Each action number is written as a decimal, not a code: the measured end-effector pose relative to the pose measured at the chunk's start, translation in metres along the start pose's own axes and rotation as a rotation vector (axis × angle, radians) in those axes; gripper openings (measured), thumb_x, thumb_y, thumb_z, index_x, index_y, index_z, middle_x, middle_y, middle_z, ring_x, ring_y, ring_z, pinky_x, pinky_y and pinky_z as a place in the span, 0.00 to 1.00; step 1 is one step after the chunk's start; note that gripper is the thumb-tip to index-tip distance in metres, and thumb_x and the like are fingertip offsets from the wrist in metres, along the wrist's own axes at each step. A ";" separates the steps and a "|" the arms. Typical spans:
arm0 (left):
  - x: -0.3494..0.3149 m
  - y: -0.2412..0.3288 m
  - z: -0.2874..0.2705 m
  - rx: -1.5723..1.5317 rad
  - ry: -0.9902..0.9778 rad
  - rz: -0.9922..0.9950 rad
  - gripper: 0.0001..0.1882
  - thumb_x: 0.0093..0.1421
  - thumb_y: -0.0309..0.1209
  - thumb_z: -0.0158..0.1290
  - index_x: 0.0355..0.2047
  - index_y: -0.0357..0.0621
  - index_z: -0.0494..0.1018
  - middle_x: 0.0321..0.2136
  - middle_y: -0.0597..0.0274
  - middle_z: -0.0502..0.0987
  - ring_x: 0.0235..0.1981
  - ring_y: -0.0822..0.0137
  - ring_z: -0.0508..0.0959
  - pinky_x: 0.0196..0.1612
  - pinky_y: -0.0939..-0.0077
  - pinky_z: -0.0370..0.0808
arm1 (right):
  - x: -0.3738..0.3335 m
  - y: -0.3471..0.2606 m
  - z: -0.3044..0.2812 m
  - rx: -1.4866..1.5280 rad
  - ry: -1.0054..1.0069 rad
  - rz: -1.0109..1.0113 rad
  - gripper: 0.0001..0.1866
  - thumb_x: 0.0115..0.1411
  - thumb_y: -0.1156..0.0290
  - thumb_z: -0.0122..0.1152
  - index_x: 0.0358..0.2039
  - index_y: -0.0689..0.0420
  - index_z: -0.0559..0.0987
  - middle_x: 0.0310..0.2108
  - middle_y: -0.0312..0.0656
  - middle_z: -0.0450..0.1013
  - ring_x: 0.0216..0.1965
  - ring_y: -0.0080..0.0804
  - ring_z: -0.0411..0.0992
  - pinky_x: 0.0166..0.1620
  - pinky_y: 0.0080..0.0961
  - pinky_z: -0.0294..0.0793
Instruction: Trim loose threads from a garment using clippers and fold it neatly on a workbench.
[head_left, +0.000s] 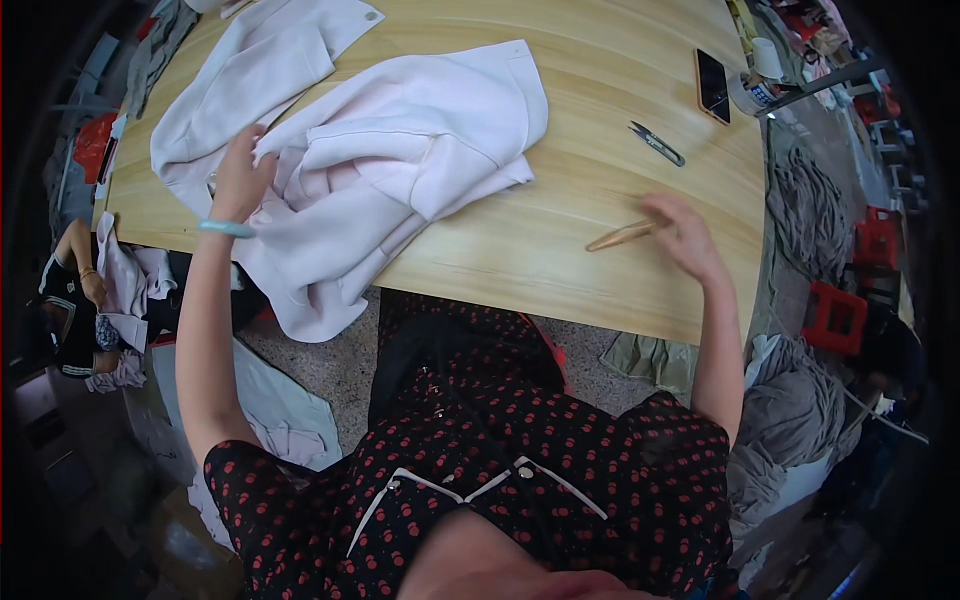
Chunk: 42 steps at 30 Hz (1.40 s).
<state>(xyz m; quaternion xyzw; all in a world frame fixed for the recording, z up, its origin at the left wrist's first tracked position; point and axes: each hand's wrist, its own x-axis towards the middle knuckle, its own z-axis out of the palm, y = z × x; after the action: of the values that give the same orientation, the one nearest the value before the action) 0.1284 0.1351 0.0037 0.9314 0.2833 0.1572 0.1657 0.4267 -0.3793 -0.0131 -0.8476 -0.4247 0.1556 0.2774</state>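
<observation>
A pale pinkish-white garment (390, 150) lies bunched on the left part of the table, its lower part hanging over the near edge. My left hand (240, 178), with a light blue bangle on the wrist, is at the garment's left side, fingers bent around a fold of the cloth; the fold partly hides the grip. Over the right side of the table, my right hand (684, 236) is closed on the thick end of a pointed wooden stick (618, 238). The stick's tip points left, toward the garment. Slight blur softens the right fingers.
Small thread snips (657, 144) and a phone (712, 86) lie on the wooden table (600, 70) at the right. Beside the phone stands a white container (750, 93). Grey cloth heaps (800, 400) and a red stool (834, 317) are right of the table. Another person (75, 300) sits at far left.
</observation>
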 end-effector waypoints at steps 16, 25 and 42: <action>0.144 0.170 0.128 0.089 -0.274 0.070 0.21 0.58 0.42 0.49 0.44 0.37 0.72 0.44 0.40 0.72 0.48 0.45 0.71 0.52 0.59 0.68 | 0.112 0.120 -0.001 -0.297 0.549 0.054 0.14 0.53 0.73 0.58 0.42 0.59 0.76 0.34 0.49 0.71 0.39 0.49 0.69 0.43 0.38 0.68; 0.167 0.202 0.198 0.140 -0.289 0.133 0.27 0.55 0.43 0.53 0.53 0.46 0.66 0.50 0.49 0.69 0.54 0.51 0.67 0.57 0.54 0.62 | 0.113 0.097 0.016 -0.411 0.715 -0.102 0.17 0.55 0.72 0.57 0.47 0.59 0.74 0.39 0.50 0.71 0.42 0.47 0.68 0.47 0.36 0.67; 0.129 0.236 0.083 -0.351 -0.479 0.339 0.16 0.62 0.37 0.45 0.31 0.35 0.73 0.21 0.49 0.72 0.25 0.57 0.72 0.33 0.65 0.70 | 0.085 0.081 0.041 -0.204 0.490 0.088 0.17 0.53 0.68 0.61 0.44 0.56 0.77 0.32 0.45 0.70 0.36 0.40 0.68 0.41 0.33 0.67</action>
<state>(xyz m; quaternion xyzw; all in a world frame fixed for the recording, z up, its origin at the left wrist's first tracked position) 0.3747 0.0065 0.0486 0.9330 0.0462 0.0054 0.3569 0.5075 -0.3363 -0.0974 -0.9011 -0.3213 -0.0859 0.2783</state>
